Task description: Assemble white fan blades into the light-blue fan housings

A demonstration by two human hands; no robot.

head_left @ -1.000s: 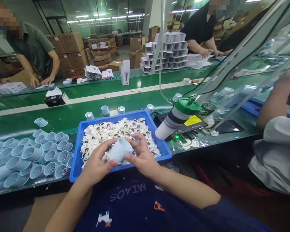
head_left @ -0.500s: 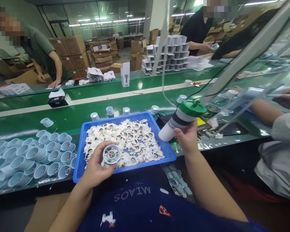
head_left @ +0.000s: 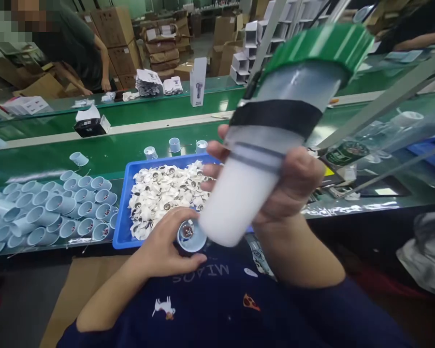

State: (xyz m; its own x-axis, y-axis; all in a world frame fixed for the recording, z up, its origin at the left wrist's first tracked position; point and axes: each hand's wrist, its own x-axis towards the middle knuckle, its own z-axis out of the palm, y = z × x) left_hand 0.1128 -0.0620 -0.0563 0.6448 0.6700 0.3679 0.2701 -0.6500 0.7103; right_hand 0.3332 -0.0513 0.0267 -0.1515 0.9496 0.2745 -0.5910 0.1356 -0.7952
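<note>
My left hand (head_left: 166,239) is wrapped round a light-blue cup-shaped housing (head_left: 193,237), its open end facing up with a small motor-like part inside. In my right hand (head_left: 293,188) is a thick white cylindrical tool (head_left: 246,179) with a green ribbed cap and a black band. It is tilted, its rounded white end low beside the rim of the housing; I cannot tell whether they touch. Behind both hands lies a blue tray (head_left: 121,212) heaped with white fan impellers (head_left: 166,186), partly covered by the tool and my hands.
Several light-blue housings (head_left: 61,205) are stacked on the left of the bench. A few more stand behind the tray on the green belt (head_left: 126,145). A white box (head_left: 198,82) stands on the far ledge. Across the belt a person (head_left: 72,48) works. A slanted metal bar crosses at right.
My right hand has brought the white tool up close and leftward, over to the housing. In my left hand the housing has turned, so its open end now faces up instead of its spoked end.
</note>
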